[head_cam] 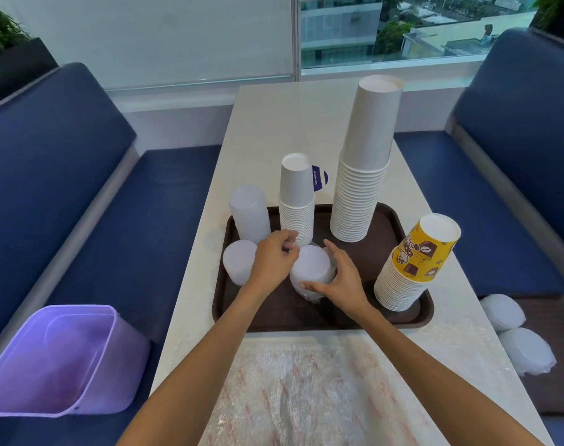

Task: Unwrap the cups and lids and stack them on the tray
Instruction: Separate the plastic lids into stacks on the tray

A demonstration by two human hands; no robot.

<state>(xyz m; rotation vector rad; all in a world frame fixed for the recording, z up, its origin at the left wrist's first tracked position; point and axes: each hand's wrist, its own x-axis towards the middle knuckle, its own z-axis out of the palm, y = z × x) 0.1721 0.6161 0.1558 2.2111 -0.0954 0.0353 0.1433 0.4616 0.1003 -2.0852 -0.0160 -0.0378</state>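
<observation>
Crinkled plastic wrap [306, 381] lies nearest you on the table [274, 123]. Your right hand [342, 278] cups the lid stack [311, 268] on the brown tray [290, 317]. Your left hand [274, 257] curls at its top edge, but you cannot tell whether it grips. White cup stacks [361, 188] stand behind.

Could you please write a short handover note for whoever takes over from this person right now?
Right hand grips the middle lid stack on the tray. Left hand is curled at its top; what it pinches is unclear.
Done: tall white cup stack, small white cup stack, yellow cup stack, tall lid stack and short lid stack stand on the tray.
Left: film seems to cling to the held stack's base; two wrapped lid bundles wait on the right bench. Loose wrap lies on the table; purple bin on the left bench.
</observation>
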